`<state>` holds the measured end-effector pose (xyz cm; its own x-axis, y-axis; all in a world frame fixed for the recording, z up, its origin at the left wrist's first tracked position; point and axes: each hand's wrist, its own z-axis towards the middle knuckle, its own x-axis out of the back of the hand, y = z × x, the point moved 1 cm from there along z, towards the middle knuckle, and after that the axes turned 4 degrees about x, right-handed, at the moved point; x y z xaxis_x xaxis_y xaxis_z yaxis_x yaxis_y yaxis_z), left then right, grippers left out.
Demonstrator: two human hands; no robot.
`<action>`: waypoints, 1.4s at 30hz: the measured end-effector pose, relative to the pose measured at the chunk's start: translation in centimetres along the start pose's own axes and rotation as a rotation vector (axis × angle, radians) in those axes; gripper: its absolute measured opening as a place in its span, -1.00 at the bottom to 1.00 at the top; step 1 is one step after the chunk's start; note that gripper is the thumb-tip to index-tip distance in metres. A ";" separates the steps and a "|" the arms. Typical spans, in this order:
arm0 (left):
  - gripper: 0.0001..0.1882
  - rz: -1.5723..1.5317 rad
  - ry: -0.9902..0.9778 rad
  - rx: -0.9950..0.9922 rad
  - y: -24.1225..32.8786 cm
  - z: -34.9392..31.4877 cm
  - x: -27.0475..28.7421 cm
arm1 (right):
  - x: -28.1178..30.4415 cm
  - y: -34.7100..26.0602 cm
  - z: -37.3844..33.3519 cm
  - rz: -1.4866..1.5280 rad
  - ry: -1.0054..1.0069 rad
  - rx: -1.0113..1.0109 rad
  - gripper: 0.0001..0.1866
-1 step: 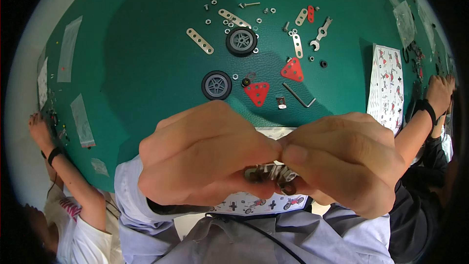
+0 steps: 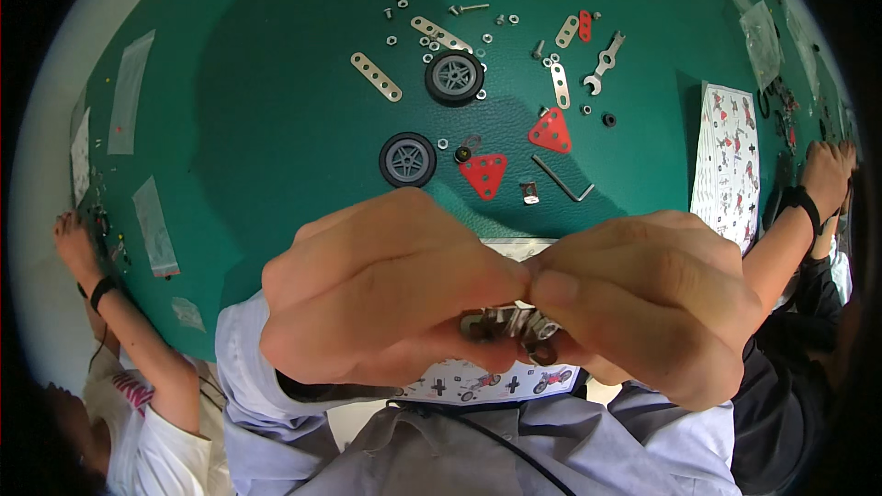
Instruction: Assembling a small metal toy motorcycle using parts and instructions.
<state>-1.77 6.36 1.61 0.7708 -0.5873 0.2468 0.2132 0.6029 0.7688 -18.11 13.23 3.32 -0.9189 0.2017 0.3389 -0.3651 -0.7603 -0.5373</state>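
Close in front of me, my left hand [image 2: 367, 289] and my right hand [image 2: 652, 303] meet, their fingertips pinched together. Between them they grip a small assembly of perforated metal pieces [image 2: 508, 321], mostly covered by the fingers. Its lower part shows a rounded end [image 2: 540, 353]; the exact joints are hidden. Just beyond the hands lie a small bent metal bracket [image 2: 529, 194], a hex key [image 2: 563, 179] and a red triangular plate [image 2: 483, 175]. A second red triangular plate [image 2: 550, 131] lies farther off. Below the hands, a printed picture sheet [image 2: 501, 384] is partly covered.
Two black-tyred wheels with grey hubs, one nearer [image 2: 408, 160] and one farther [image 2: 454, 77], rest on the green mat [image 2: 276, 129]. Perforated strips [image 2: 377, 78], a flat wrench [image 2: 604, 63], screws and nuts lie around. A folded leaflet [image 2: 728, 161] stands right. Other people's arms [image 2: 147, 331] reach in at both sides.
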 end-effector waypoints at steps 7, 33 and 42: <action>-0.56 -0.058 0.033 0.013 -0.1 -0.3 -0.4 | -0.3 0.0 -0.1 -0.028 0.045 0.018 -0.75; -0.54 -0.093 -0.055 -0.059 -0.6 0.1 0.5 | -0.2 0.9 -0.1 -0.057 0.105 0.064 -0.73; -0.65 -0.046 0.101 0.011 -0.4 0.9 0.2 | 1.4 0.6 1.3 -0.122 -0.167 -0.088 -0.69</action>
<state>-2.22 5.52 1.92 0.8174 -0.5560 0.1508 0.2432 0.5703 0.7846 -19.46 12.26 4.44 -0.8324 0.1779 0.5249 -0.4902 -0.6781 -0.5476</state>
